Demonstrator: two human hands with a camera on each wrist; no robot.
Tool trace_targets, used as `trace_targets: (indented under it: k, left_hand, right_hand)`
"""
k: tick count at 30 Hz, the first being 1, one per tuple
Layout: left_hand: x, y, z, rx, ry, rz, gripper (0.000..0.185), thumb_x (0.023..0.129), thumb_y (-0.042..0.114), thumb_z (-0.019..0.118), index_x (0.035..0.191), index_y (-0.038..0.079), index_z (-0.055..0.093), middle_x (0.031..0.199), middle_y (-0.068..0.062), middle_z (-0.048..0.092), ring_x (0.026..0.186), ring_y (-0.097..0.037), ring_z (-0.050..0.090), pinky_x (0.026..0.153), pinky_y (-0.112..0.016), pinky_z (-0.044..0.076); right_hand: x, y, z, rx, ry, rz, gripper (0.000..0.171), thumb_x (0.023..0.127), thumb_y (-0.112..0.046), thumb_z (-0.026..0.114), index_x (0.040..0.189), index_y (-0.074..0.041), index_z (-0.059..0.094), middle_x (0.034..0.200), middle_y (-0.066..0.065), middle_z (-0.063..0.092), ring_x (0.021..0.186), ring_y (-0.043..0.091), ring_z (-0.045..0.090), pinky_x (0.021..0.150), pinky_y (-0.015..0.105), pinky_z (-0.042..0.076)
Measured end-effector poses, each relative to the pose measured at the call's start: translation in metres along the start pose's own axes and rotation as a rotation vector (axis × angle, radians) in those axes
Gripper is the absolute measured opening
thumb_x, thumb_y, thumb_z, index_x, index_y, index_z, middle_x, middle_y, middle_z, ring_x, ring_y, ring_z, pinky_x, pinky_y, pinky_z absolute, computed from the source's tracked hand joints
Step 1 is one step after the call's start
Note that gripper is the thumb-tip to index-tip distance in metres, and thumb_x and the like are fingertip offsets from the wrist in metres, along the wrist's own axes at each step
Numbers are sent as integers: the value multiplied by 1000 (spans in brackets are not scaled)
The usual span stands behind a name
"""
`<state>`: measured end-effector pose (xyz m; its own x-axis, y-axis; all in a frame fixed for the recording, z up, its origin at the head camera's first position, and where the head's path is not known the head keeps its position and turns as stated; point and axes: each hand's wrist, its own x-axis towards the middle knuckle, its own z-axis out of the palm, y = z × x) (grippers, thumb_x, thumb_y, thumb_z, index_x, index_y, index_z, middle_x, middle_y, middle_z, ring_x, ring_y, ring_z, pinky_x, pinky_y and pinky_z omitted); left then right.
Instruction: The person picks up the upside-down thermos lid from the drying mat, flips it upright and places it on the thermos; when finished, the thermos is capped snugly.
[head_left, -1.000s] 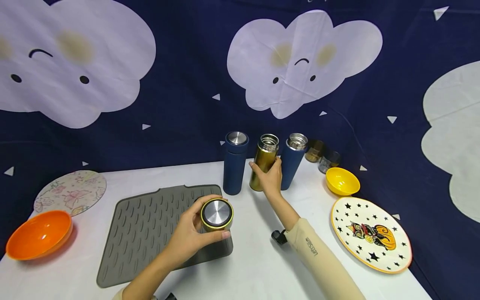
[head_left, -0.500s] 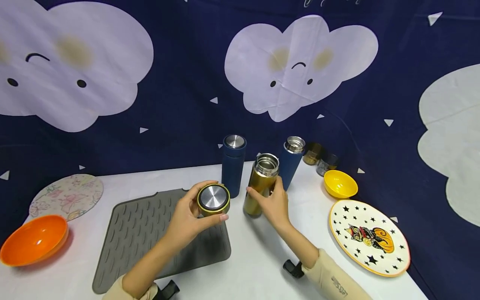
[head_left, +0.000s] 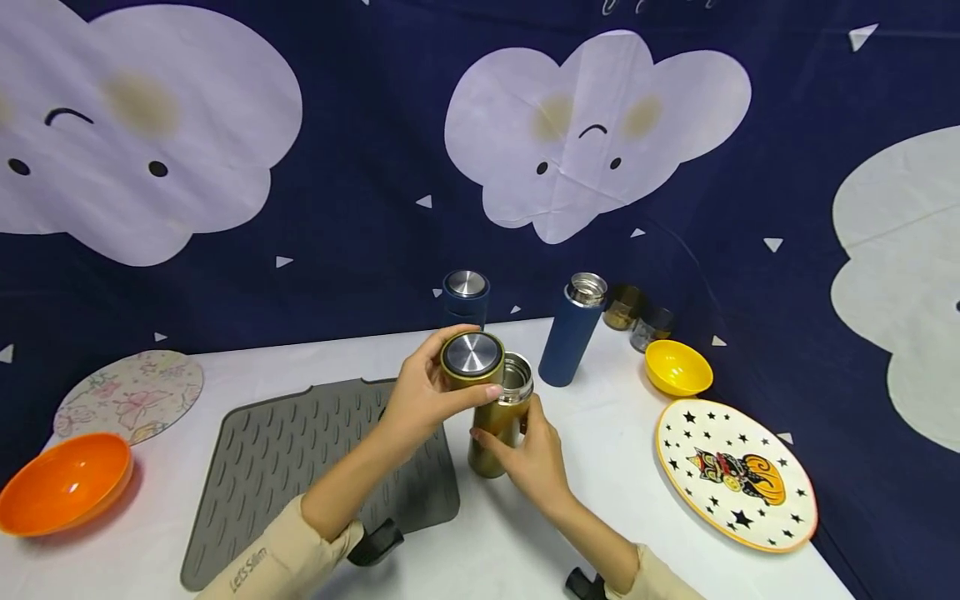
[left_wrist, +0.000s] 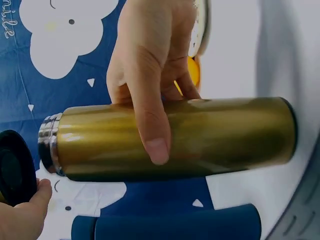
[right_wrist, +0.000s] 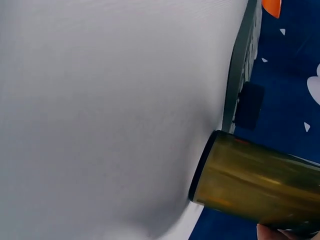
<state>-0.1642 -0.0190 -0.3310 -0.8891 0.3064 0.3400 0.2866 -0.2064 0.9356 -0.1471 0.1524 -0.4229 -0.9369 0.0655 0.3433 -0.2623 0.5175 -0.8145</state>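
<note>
My left hand [head_left: 423, 396] grips a gold thermos lid [head_left: 472, 354] with a brushed steel top. My right hand [head_left: 536, 462] holds the upright gold thermos bottle [head_left: 487, 446] around its body. In the left wrist view the lid [left_wrist: 16, 167] is close to the bottle's bare steel mouth [left_wrist: 49, 145] but apart from it, and off to one side. The right wrist view shows the lower part of the bottle [right_wrist: 255, 180]; whether its base touches the table I cannot tell. A lidded blue thermos [head_left: 465, 304] stands behind, partly hidden by my left hand.
A lidless blue thermos [head_left: 570, 337] stands back right, near two dark caps [head_left: 622, 308]. A yellow bowl [head_left: 678, 367] and a star-patterned plate [head_left: 675, 450] are at the right. Left are a grey ridged mat [head_left: 262, 467], an orange bowl [head_left: 67, 508] and a floral round mat [head_left: 150, 375].
My right hand has brought the gold bottle forward and left, away from the two blue thermoses. My left hand has moved the lid right, up to the bottle's mouth.
</note>
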Motion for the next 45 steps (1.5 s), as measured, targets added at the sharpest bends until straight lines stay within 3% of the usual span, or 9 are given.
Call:
trace_targets:
  k: [7,16,21,29,32,36,39,42,45]
  left_hand:
    - [18,-13,15,130,-44,60,71,77,2,81,139,5,46,132,-15,57,115,-26,60,99,-36,50]
    - [19,-40,16,312,-61,159,69,76,10,85,136,11,50,125,-8,63,113,-21,61,96,-42,50]
    - [24,-41,8,381,-76,204,69,73,15,88,135,15,58,120,-4,55,115,-19,52,101,-45,43]
    - [27,-35,-3,394,-224,183,70,79,11,82,141,11,48,129,-5,61,114,-20,61,100,-43,50]
    - [21,-34,7,412,-159,151,82,79,16,83,148,13,38,132,-7,60,120,-22,59,105,-47,46]
    - [14,-38,37,417,122,125,96,71,30,90,147,14,35,136,-6,51,123,-21,54,104,-46,46]
    - [15,-44,55,404,321,181,86,65,33,94,132,11,45,129,-5,54,116,-20,57,97,-40,50]
    - [21,-48,55,414,336,240,71,65,25,93,121,9,51,117,-5,62,106,-19,63,90,-36,53]
    - [27,-48,40,370,169,240,63,68,16,89,120,9,55,114,-5,67,101,-18,67,87,-33,56]
  right_hand:
    - [-2,2,3,-30,-16,-23,60,79,-33,84,123,-8,50,112,13,68,102,28,64,87,48,52]
    - [-5,2,3,-56,4,-52,53,80,-30,84,115,-8,50,114,18,68,107,33,66,89,51,53]
    - [-5,2,3,-64,18,-62,53,80,-32,83,114,-9,50,113,14,67,107,31,66,88,51,54]
    - [-5,1,3,-54,26,-72,51,81,-32,83,111,-8,49,106,9,66,105,27,65,87,49,53]
    - [-5,2,3,-66,30,-81,50,81,-28,83,112,-7,49,105,10,66,105,28,65,87,49,53]
    - [-6,3,1,-58,26,-90,54,80,-15,81,123,-3,50,118,17,65,115,36,63,95,52,52]
    - [-5,3,1,-46,29,-78,62,76,-7,77,130,-2,49,127,20,64,118,38,61,96,53,51]
    - [-5,3,3,-35,33,-59,66,73,-6,76,132,-3,48,125,18,66,117,36,62,95,53,52]
    - [-7,1,4,-26,38,-49,66,77,-14,80,133,-6,47,125,15,66,119,32,62,97,52,51]
